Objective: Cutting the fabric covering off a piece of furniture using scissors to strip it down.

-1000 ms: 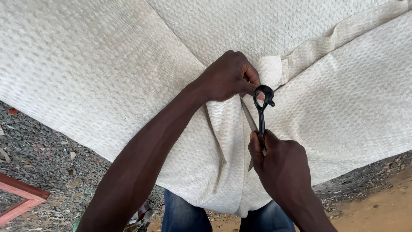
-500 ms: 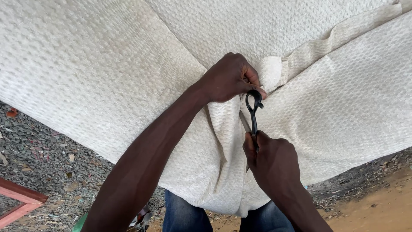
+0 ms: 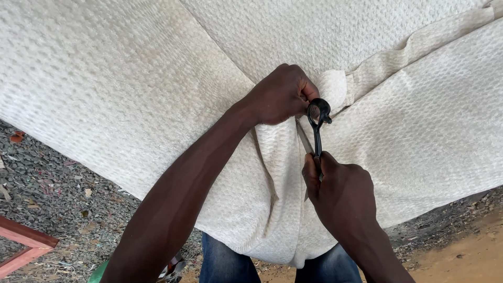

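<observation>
Black scissors (image 3: pixel 317 126) at frame centre, loop handle up by the left thumb, blade end hidden inside the right fist. Right hand (image 3: pixel 343 195) closed tight around the blade end, likely gripping it short for control. Left hand (image 3: pixel 280 94) just above, fingers clenched on a bunched fold of the cream cloth (image 3: pixel 131 89), seemingly pinching it taut beside the scissors. Cloth is thick, waffle-textured, with a hemmed strip running to upper right; it drapes over blue jeans (image 3: pixel 220 262). Grey gravel ground (image 3: pixel 47 183) lower left, a red wooden frame (image 3: pixel 21 246) at the corner.
</observation>
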